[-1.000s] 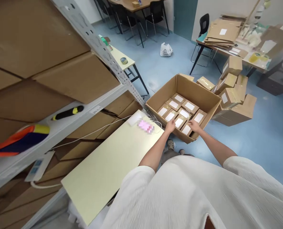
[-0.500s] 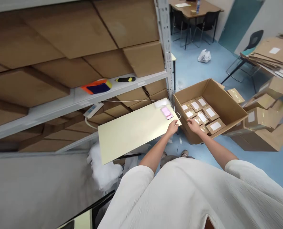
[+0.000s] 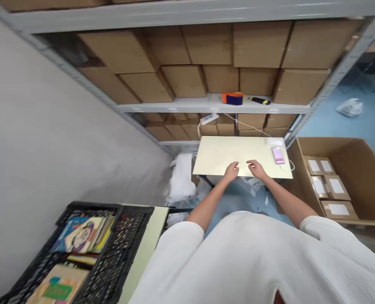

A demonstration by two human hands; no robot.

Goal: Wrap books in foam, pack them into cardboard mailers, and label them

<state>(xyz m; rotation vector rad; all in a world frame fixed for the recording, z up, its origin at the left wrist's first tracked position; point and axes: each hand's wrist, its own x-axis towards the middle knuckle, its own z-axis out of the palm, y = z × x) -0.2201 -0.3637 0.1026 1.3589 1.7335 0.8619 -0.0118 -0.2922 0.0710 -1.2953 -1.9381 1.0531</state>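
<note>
Both hands are over the near edge of a pale cream tabletop [image 3: 225, 154], a short gap between them. My left hand [image 3: 231, 171] holds nothing, its fingers loosely curved and a little apart. Facing it, my right hand [image 3: 257, 169] is likewise empty, fingers bent inward with space by the thumb. Whether the fingertips touch the surface, I cannot tell. To the right of my right hand lies a phone [image 3: 278, 155] with a pinkish screen, a white cable beside it. Behind the phone is a whitish flat item [image 3: 275, 142].
Metal shelving [image 3: 212, 103] full of cardboard boxes stands behind the table, with a power strip [image 3: 209, 118] below. A large open carton [image 3: 364, 177] with several small labelled boxes is at right. At lower left, black crates [image 3: 127, 249] hold books. White packing material [image 3: 181, 177] lies left.
My view has swung left, bringing the crates of books in and the large carton toward the right edge. Both hands have moved from beside the phone and carton to the table's front middle.
</note>
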